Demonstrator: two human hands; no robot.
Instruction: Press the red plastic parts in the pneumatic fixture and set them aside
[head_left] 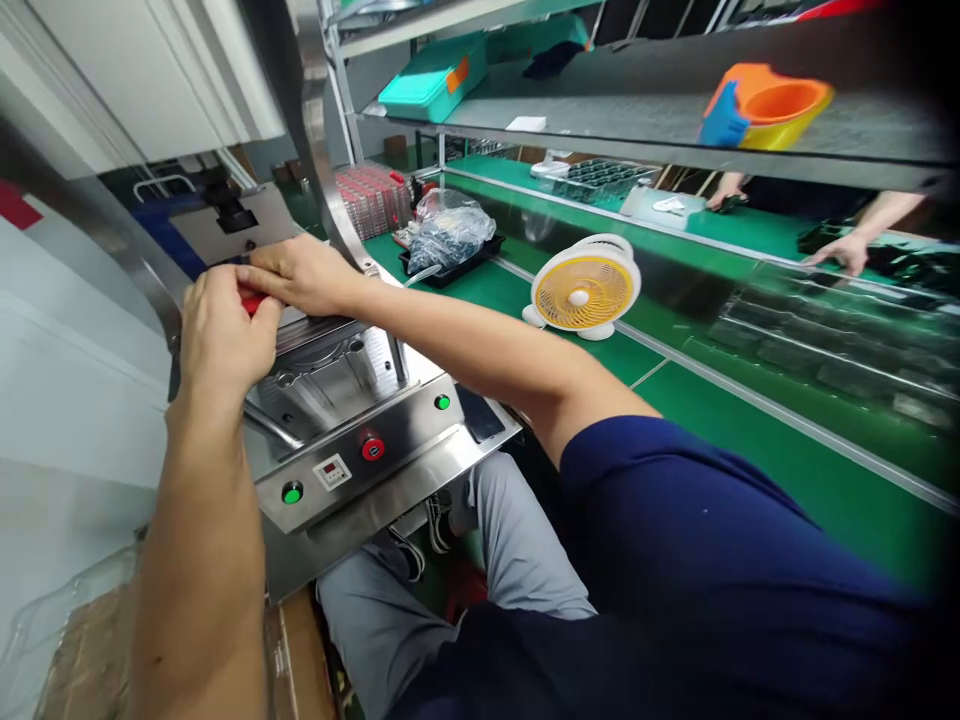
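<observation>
Grip of the left hand (225,330) is narrow, its fingers and thumb curled about a small red piece (251,301) that is mostly hidden; the right hand (304,272) bends in from the other side, its fingers meeting the left hand's above the red piece; its fingertips are covered, so I cannot tell whether it grips anything. The red piece sits over the metal fixture (337,385) of a press, behind the control panel (405,430); that panel bears a green button (292,492) near its left end, another green button (442,402) near its right end, and a red button (373,448) between them, with a small display (331,471) just beside the left one.

Right of the press runs a green counter (720,420); on it stand a white fan (581,290) with a yellowish face, and a clear plastic bag (454,235) in a black tray (491,247); beyond, a co-worker's hand (847,252) reaches over dark parts; on the shelf (600,95) above rest a teal box (431,85) and an orange, blue and yellow cup (772,108).
</observation>
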